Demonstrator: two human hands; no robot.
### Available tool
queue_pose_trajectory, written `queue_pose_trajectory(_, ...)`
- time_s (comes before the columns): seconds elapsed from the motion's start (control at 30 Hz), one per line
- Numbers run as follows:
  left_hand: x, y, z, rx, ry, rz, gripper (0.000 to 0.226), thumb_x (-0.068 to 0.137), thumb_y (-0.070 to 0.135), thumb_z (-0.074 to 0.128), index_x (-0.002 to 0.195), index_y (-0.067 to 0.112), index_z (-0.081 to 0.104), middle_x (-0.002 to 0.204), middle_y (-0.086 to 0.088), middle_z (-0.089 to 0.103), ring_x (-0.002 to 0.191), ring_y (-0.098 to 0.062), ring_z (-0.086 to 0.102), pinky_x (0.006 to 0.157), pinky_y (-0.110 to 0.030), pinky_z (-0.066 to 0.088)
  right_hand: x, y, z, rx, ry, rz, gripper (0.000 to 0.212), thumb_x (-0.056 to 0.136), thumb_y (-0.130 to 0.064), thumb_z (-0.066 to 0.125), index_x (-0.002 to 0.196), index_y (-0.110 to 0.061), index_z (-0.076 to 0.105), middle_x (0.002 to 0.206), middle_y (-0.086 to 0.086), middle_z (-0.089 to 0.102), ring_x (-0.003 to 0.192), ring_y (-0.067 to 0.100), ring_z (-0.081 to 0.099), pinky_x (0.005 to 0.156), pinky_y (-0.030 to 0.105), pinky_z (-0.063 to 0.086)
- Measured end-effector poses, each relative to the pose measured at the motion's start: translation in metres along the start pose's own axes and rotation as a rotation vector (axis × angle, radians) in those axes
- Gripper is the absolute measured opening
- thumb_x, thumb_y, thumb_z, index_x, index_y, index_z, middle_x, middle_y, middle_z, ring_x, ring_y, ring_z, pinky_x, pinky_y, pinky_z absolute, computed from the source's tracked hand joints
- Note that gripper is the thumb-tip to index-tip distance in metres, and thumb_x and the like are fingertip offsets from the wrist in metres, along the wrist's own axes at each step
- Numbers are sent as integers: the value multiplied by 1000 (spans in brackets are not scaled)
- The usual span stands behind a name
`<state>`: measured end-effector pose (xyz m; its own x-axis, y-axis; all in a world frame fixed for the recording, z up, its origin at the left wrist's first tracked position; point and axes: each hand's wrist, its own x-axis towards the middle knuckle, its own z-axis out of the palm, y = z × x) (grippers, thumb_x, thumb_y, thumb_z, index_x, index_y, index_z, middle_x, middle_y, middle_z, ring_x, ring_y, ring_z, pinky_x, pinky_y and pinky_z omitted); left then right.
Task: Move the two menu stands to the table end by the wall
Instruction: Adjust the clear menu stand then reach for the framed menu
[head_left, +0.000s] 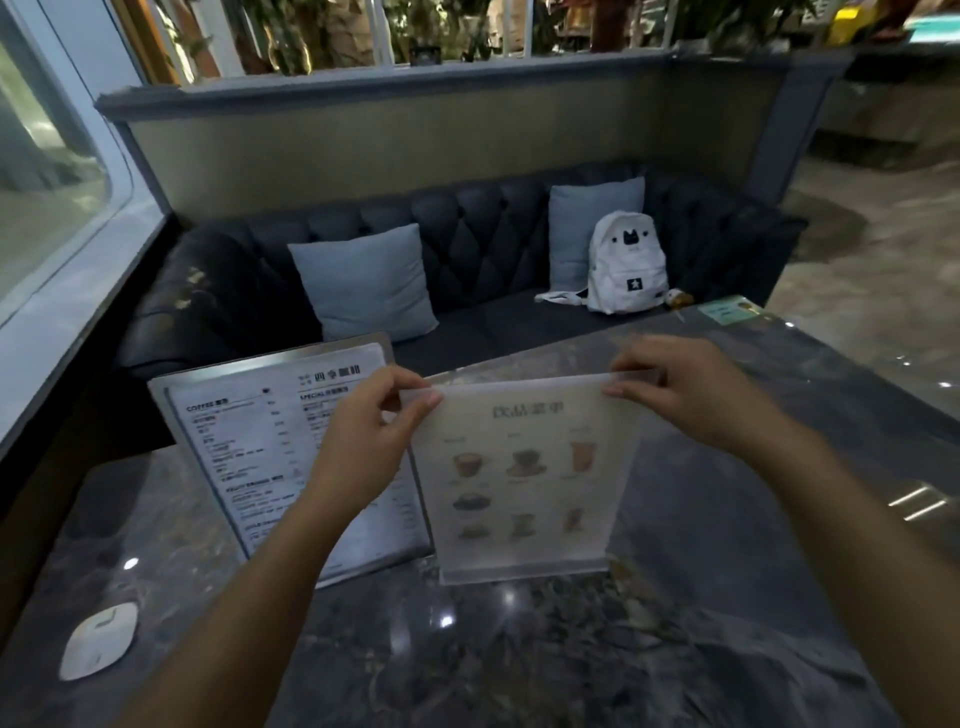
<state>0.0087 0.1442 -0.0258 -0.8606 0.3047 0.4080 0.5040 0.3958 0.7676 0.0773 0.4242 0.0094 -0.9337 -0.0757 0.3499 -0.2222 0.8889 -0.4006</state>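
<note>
Both forearms reach in from the near edge over the dark marbled table (519, 649). Left hand (371, 441) and right hand (696, 389) each pinch a top corner of the clear acrylic menu stand (524, 483), fingers closed on its upper edge. It stands upright mid-table, a pale sheet with six drink pictures under a blurred heading. Just left of it, partly behind the left hand, leans the framed menu stand (249, 447), printed "COFFEE" and "SPECIAL".
</note>
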Motion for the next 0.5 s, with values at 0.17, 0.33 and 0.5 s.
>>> queue_pose_trajectory(0.17,-6,-2,-5,-87,22,-64,11,86,22,58,80,30,62,84,5,64,84,-14,61,66,-34,59,-3,6,4,59,42,29,6,79,-18,66,82,-12,67,78,-2,60,74,16,54,62,19,35)
queue_pose_trajectory(0.33,-14,0,-4,-150,45,-88,9,86,16,58,84,22,65,86,0,64,84,-17,62,62,-27,58,4,10,8,99,88,56,9,76,-18,69,82,-12,68,77,-3,61,73,13,54,62,8,37)
queue_pose_trajectory(0.5,-22,5,-1,-186,63,-117,12,86,15,59,83,24,64,87,-2,64,85,-19,61,62,-31,59,11,17,13,133,115,89,14,75,-17,70,87,-9,69,77,-6,61,68,1,53,63,11,38)
